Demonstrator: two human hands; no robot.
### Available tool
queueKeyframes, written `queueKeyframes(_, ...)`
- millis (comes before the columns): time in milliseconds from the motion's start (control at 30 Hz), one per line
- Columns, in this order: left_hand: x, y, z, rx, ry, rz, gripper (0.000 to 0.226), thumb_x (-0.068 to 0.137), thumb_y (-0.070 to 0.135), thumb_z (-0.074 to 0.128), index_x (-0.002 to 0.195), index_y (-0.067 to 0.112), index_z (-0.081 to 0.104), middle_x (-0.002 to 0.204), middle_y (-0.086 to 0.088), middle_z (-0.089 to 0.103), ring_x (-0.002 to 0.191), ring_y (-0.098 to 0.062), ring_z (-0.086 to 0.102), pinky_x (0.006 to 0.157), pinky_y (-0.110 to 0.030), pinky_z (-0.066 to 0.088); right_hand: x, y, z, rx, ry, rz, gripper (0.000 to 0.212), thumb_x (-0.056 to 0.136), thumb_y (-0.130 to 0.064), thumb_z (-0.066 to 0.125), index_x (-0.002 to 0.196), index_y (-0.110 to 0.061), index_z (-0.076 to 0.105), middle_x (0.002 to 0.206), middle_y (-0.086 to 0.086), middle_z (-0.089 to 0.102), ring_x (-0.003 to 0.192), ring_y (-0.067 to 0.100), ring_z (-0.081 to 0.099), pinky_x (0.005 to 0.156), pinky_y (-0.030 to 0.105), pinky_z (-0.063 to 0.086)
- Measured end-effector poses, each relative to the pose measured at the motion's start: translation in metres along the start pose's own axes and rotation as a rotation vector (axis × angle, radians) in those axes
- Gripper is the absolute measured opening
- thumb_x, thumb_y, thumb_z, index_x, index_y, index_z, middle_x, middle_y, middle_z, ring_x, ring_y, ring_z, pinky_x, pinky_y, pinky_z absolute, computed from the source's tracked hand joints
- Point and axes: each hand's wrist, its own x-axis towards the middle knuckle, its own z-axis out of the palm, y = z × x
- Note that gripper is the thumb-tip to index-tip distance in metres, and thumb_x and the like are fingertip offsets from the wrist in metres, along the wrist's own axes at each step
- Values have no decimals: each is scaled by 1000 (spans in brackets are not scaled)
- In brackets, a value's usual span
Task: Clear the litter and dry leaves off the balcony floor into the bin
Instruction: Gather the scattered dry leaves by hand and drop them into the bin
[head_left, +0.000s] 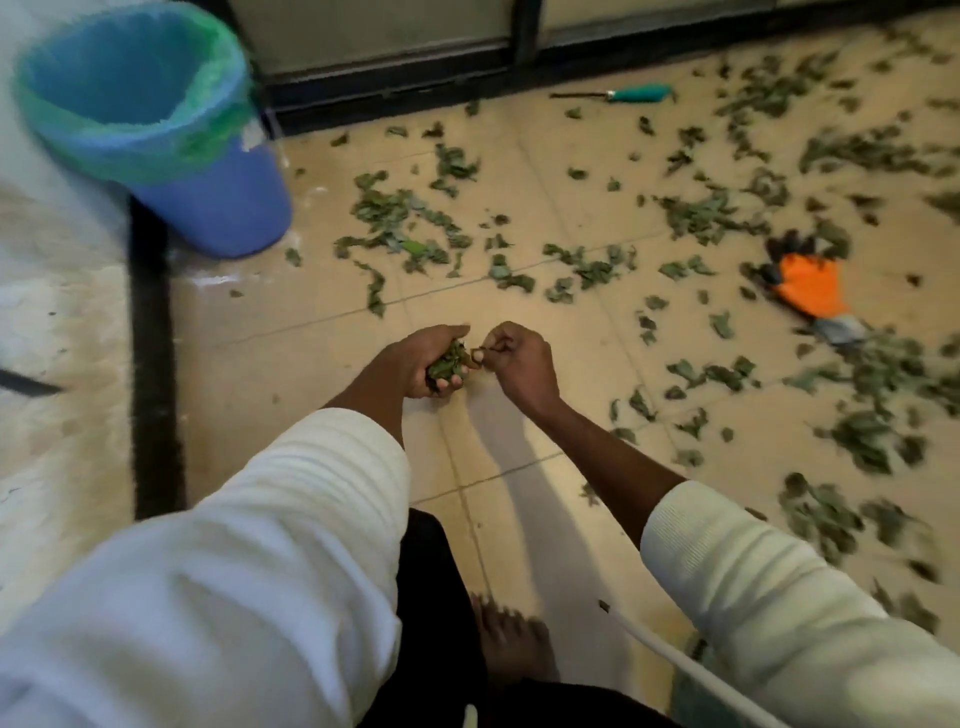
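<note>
Leaves (448, 364) fill my left hand (428, 361), fingers curled round the bunch; my right hand (519, 361) pinches one small piece against it, too blurred to name. More dry leaves (405, 218) litter the tiled floor (311, 322) from twelve to four o'clock. At ten o'clock stands the blue bin (218, 208) with its green liner (208, 119). At two o'clock an orange glove (810, 291), smeared. I read no writing anywhere

White ribbed sleeves (291, 519) (bare foot (511, 644))
</note>
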Motion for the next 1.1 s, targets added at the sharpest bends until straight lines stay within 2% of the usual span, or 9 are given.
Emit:
queueKeyframes(133,19,13,82,91,-161,52,42,98,50,47,73,17,52,59,-1,45,41,-12,42,32,-14,26,-21,15,-55,-13,157,88,13,76,-4,73,69,-13,68,70,-2,67,68,10,61,68,26,48)
queueKeyframes(200,27,13,113,155,-192,45,31,98,40,51,75,19,53,61,-1,44,41,-12,42,33,-14,26,-30,22,-84,-26,178,143,20,78,-8,75,63,-17,67,67,-5,62,62,2,55,62,17,44)
queueKeyframes(300,31,12,148,227,-171,14,24,95,25,54,73,16,49,58,-1,44,41,-11,39,35,-16,25,-43,41,-128,3,134,240,20,81,-19,74,68,-4,72,65,5,64,55,9,52,56,26,40)
queueKeyframes(400,33,10,178,203,-152,11,29,97,24,53,71,15,43,55,-1,44,42,-12,37,36,-18,22,-58,70,-171,-38,327,230,20,86,-10,62,68,-8,70,74,6,68,67,18,60,66,32,47)
queueKeyframes(500,34,10,202,177,-134,32,28,98,25,52,73,15,44,55,-1,44,42,-12,38,37,-19,23,-67,102,-212,-119,434,358,26,90,-15,59,110,-5,73,115,12,70,105,26,64,81,24,45)
queueKeyframes(600,39,16,217,166,-124,89,29,98,27,52,73,15,45,54,-1,45,43,-13,38,37,-19,23,-55,137,-244,-250,366,410,59,87,-42,62,132,-5,58,136,20,55,124,35,53,107,38,42)
queueKeyframes(767,53,21,227,106,-88,93,28,96,29,55,74,14,47,57,-1,45,45,-14,38,34,-17,24,-18,160,-269,-541,145,427,92,87,-62,59,154,-9,25,161,16,18,147,35,18,117,47,25)
queueKeyframes(900,58,25,225,72,-66,97,29,97,30,54,73,14,46,57,-1,44,44,-14,37,35,-17,23,9,164,-263,-588,39,378,94,87,-66,56,156,-12,21,164,13,12,150,33,12,120,46,18)
queueKeyframes(1100,59,22,221,47,-21,130,30,97,31,54,73,14,47,58,-1,44,44,-14,38,36,-20,24,-13,156,-214,-681,50,249,71,94,-55,52,143,-5,42,157,17,26,143,37,23,117,45,22)
